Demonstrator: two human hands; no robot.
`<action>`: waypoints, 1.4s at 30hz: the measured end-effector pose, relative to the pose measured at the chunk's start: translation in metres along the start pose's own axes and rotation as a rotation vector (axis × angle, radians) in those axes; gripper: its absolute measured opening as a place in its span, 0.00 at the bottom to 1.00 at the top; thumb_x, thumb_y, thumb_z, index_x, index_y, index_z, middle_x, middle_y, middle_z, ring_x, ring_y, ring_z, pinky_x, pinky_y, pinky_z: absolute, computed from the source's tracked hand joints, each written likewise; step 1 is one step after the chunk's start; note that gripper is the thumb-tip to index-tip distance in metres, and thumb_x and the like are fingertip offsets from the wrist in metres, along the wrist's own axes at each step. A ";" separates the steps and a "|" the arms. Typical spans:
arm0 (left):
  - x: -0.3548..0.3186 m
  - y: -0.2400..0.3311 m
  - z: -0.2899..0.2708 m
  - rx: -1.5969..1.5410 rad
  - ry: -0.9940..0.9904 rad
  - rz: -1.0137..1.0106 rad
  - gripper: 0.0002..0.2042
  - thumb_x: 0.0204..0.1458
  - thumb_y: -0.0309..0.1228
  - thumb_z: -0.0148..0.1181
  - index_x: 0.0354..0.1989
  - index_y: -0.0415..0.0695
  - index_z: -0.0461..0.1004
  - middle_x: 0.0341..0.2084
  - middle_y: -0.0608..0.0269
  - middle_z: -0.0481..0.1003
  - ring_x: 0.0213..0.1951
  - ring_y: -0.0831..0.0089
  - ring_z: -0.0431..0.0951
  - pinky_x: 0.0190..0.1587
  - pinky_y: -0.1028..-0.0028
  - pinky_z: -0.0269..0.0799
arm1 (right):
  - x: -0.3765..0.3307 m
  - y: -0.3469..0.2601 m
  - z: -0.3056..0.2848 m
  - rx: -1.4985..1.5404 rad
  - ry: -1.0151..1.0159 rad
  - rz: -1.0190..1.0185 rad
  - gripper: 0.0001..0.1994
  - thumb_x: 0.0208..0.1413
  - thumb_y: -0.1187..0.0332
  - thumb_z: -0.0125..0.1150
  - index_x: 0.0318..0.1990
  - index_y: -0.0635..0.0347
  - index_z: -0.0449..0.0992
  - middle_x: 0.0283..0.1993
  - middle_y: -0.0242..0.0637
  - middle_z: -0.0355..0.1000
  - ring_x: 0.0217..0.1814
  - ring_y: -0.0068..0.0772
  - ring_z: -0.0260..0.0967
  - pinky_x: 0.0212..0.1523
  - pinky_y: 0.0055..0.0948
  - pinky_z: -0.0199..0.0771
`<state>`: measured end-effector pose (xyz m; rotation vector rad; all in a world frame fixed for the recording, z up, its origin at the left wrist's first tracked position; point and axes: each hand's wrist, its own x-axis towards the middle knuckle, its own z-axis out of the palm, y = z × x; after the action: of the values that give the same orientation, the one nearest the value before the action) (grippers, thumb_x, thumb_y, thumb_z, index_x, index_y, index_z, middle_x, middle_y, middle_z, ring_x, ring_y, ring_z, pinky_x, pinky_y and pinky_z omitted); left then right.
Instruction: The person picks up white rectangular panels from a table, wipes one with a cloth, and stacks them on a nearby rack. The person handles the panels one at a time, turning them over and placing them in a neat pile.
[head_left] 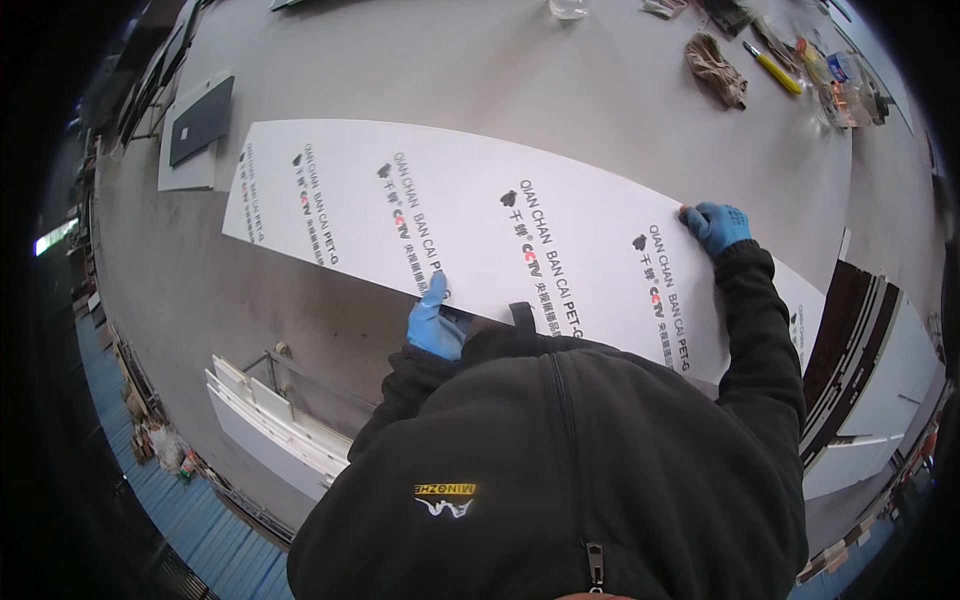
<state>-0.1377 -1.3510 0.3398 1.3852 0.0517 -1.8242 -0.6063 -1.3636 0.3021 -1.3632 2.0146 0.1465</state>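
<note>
One long white printed panel [460,225] is held partly over the grey tabletop [450,70]. Both grips are closed on it: the left hand [434,325], thumb uppermost, at the near edge, the right hand [717,228] curled over the far edge. Beyond are one clear container [568,9], contents unclear, one brown cloth [714,70], one yellow cutter [774,69].

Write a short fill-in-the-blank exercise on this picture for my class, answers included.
The gloves are coloured ____.
The long board is mainly coloured ____.
The right hand is on the board's ____ edge, the left hand on its near one.
The slim tool beside the crumpled brown cloth is mostly coloured ____.

Answers: blue; white; far; yellow.
</note>
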 end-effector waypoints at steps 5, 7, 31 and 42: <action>0.010 0.001 -0.024 -0.015 -0.099 0.018 0.22 0.62 0.33 0.58 0.64 0.44 0.64 0.57 0.60 0.72 0.59 0.63 0.73 0.62 0.59 0.70 | -0.003 -0.004 0.014 -0.030 -0.007 0.021 0.30 0.59 0.40 0.49 0.36 0.61 0.83 0.35 0.50 0.79 0.41 0.53 0.76 0.47 0.44 0.72; 0.011 0.000 -0.029 -0.001 -0.022 -0.040 0.22 0.62 0.33 0.58 0.63 0.44 0.65 0.56 0.60 0.73 0.58 0.64 0.73 0.62 0.59 0.70 | -0.003 -0.003 0.019 -0.060 0.002 0.013 0.30 0.60 0.39 0.49 0.36 0.61 0.83 0.35 0.50 0.79 0.41 0.54 0.76 0.48 0.44 0.72; -0.010 0.000 0.004 0.047 0.039 0.032 0.20 0.58 0.30 0.62 0.58 0.41 0.68 0.49 0.59 0.76 0.49 0.64 0.78 0.53 0.61 0.75 | 0.058 0.028 0.046 -0.101 -0.080 -0.068 0.28 0.61 0.42 0.48 0.33 0.60 0.82 0.35 0.51 0.78 0.41 0.56 0.74 0.46 0.47 0.71; 0.004 -0.010 -0.007 -0.064 -0.077 0.093 0.19 0.59 0.26 0.60 0.59 0.38 0.67 0.52 0.57 0.75 0.53 0.63 0.76 0.59 0.60 0.71 | 0.054 0.027 0.050 -0.113 0.001 -0.108 0.27 0.62 0.42 0.47 0.35 0.57 0.83 0.35 0.50 0.78 0.43 0.55 0.75 0.48 0.47 0.71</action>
<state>-0.1386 -1.3434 0.3297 1.2514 0.0054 -1.7819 -0.6174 -1.3709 0.2250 -1.5391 1.9541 0.2134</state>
